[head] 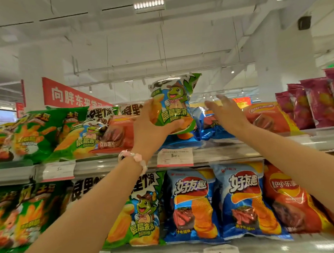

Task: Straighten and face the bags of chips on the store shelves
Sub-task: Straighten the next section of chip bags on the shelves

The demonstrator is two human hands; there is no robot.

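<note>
Metal top shelf (242,151) is carrying tumbled chip bags; blue bags (211,127) are lying behind the hands. Left hand (152,127) is gripping an upright green frog bag (175,104) above the shelf edge. Right hand (226,113), fingers spread, is reaching just right of it. White price tag (175,157) is hanging below.

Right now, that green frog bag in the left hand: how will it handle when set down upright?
The green frog bag looks puffy and glossy, so probably light and slippery in the left hand. The grip is low, so its top may flop. On the blue bags lying flat it would likely tip.
</note>
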